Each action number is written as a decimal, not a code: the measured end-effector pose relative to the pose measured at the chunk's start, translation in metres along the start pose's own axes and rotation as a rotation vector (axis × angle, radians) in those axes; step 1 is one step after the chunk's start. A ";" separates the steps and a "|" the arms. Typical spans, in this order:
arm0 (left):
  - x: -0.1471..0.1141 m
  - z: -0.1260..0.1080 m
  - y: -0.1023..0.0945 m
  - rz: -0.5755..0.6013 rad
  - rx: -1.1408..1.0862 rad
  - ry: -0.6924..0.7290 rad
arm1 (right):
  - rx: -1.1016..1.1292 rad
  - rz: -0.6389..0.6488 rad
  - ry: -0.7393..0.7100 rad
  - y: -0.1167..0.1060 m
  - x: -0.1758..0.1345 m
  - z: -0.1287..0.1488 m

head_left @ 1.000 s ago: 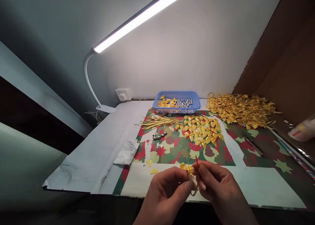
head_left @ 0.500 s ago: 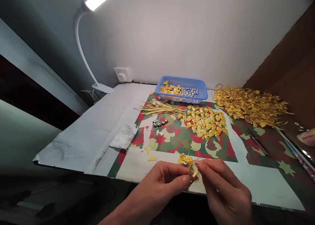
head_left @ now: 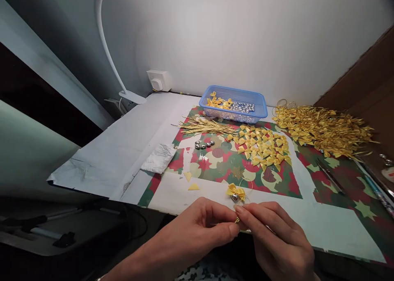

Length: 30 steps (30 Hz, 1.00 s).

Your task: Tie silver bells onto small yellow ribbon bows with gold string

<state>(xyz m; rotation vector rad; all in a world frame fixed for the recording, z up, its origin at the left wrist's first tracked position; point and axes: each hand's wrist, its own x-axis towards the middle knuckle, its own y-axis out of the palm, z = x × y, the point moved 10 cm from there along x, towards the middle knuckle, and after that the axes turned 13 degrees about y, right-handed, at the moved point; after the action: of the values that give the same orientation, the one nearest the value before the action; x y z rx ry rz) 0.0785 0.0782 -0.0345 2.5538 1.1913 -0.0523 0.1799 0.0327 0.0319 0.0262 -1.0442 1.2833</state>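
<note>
At the table's front edge, my left hand (head_left: 212, 223) and my right hand (head_left: 277, 234) meet with fingers pinched together. Between their fingertips a bit of gold cord (head_left: 237, 220) shows; most of it is hidden by the fingers. Just beyond the fingertips is a yellow ribbon bow (head_left: 236, 190) with a silver bell-like bead (head_left: 235, 197) at its middle. A thin gold loop (head_left: 248, 183) arches behind the bow. Two yellow ribbon scraps (head_left: 193, 187) lie to the left on the white paper.
A blue basket (head_left: 261, 104) holds bows and silver beads. Before it lie gold cords (head_left: 206, 126), loose silver beads (head_left: 203, 145) and spread yellow bows (head_left: 261, 145). Finished-looking gold pieces (head_left: 326, 129) are heaped at right, near tweezers (head_left: 331, 176). Crumpled white paper (head_left: 158, 158) and a lamp (head_left: 106, 39) are left.
My fingertips have drawn together, covering most of the gold cord ends that showed between them before. The camera view has shifted slightly, tilting downward.
</note>
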 end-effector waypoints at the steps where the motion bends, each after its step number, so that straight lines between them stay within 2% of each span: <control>1: -0.001 0.000 0.003 0.028 -0.015 -0.011 | -0.010 0.002 -0.009 0.000 0.000 0.001; 5: -0.002 -0.001 0.005 0.060 -0.043 -0.017 | -0.032 0.017 -0.030 0.003 -0.001 0.003; 10: -0.002 0.004 0.001 0.057 0.059 -0.018 | -0.055 0.045 -0.077 0.009 -0.003 0.008; 12: -0.001 0.005 0.000 0.064 0.093 -0.010 | 0.001 0.060 -0.049 0.010 -0.003 0.005; 14: -0.001 0.005 -0.001 0.071 0.123 -0.001 | 0.106 0.104 0.045 0.012 -0.002 -0.003; 20: -0.001 -0.003 -0.016 0.008 0.364 0.044 | 0.286 0.264 0.490 0.013 -0.004 -0.050; 24: 0.001 -0.017 -0.014 0.019 0.509 0.123 | 0.447 0.445 0.610 0.028 -0.003 -0.054; 26: 0.003 -0.017 -0.010 0.060 0.534 0.102 | 0.501 0.501 0.690 0.037 -0.005 -0.057; 28: 0.004 -0.014 -0.007 0.096 0.556 0.057 | 0.517 0.509 0.763 0.043 -0.009 -0.061; 30: 0.005 -0.013 -0.007 0.112 0.590 0.034 | 0.502 0.487 0.761 0.043 -0.010 -0.061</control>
<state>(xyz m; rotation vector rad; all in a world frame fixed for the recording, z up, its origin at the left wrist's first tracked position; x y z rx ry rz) 0.0753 0.0897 -0.0250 3.1307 1.1738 -0.3895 0.1848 0.0737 -0.0315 -0.3298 -0.0533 1.7686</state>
